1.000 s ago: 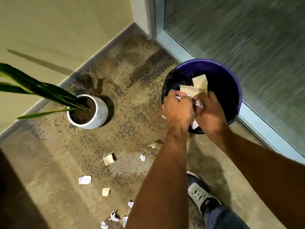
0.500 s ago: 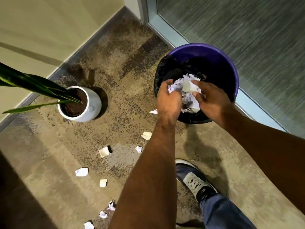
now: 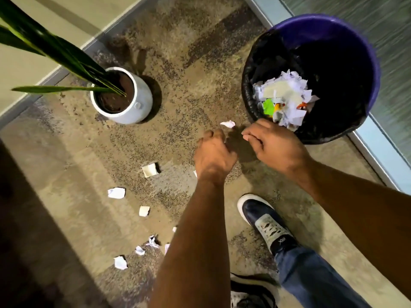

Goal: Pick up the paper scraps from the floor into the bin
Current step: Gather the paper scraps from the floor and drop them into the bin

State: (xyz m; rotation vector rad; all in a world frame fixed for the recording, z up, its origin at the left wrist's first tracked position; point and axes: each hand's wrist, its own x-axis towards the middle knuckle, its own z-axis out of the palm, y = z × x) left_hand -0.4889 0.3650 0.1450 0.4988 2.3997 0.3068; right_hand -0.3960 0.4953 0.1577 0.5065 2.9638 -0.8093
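Speckled floor [image 3: 66, 165], wall at upper left, glass panel at right. Purple bin [image 3: 360, 70] with black liner at upper right, paper scraps piled inside. White plant pot [image 3: 138, 107] left of it. Left hand [image 3: 214, 155] and right hand [image 3: 274, 144] hover just in front of bin; fingers loosely curled, holding nothing visible. Loose scraps [image 3: 116, 193] scattered on floor lower left; one scrap [image 3: 228, 124] just ahead of hands.
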